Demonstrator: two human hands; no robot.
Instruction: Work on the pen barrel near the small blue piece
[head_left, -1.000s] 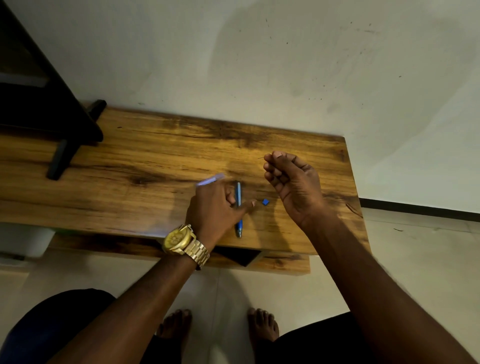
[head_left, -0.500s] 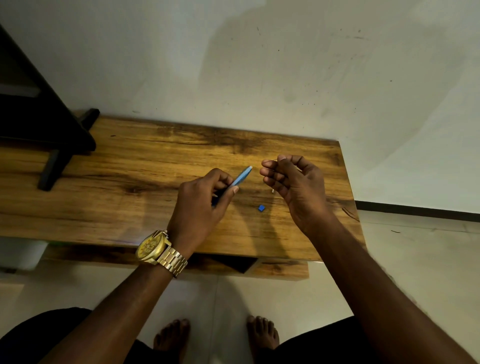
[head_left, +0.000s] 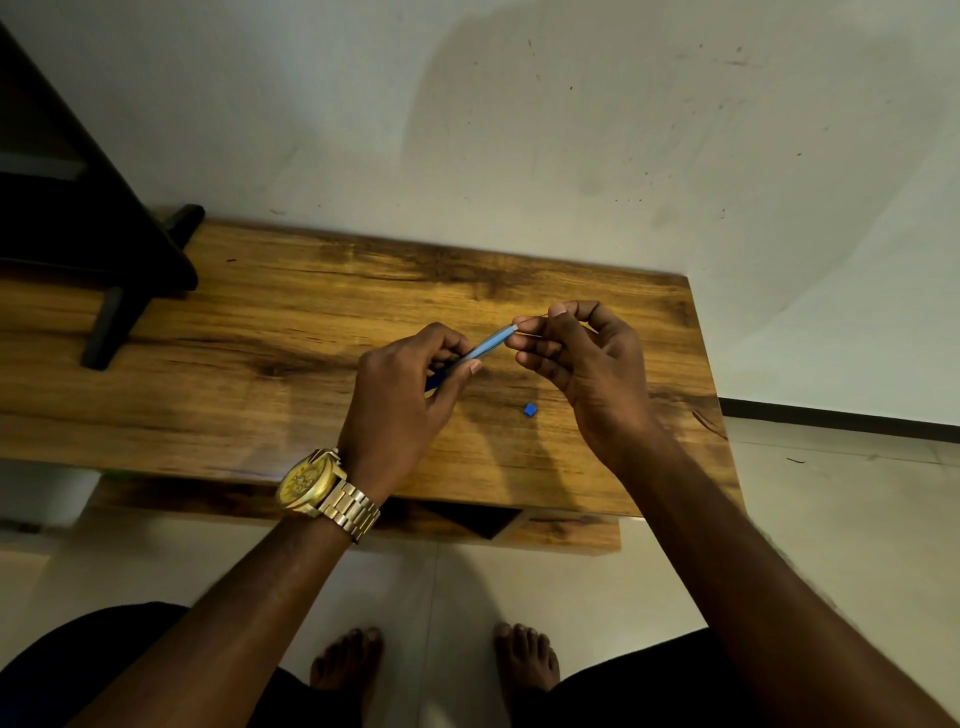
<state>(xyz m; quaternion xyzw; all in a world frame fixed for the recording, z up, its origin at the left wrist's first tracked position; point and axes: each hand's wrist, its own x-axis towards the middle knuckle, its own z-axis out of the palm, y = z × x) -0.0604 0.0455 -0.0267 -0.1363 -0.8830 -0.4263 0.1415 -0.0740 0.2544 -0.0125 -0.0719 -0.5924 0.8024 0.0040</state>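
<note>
The left hand (head_left: 400, 400) grips the blue pen barrel (head_left: 483, 347) above the wooden table (head_left: 249, 364), the right hand (head_left: 582, 364) pinches a thin refill (head_left: 540, 318) at its open end, and a misaligned push could bend it or knock the 1 small blue cap (head_left: 529, 409) off.

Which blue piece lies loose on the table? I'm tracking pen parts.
The small blue cap lies on the wooden table; the blue pen barrel is gripped in the left hand.
</note>
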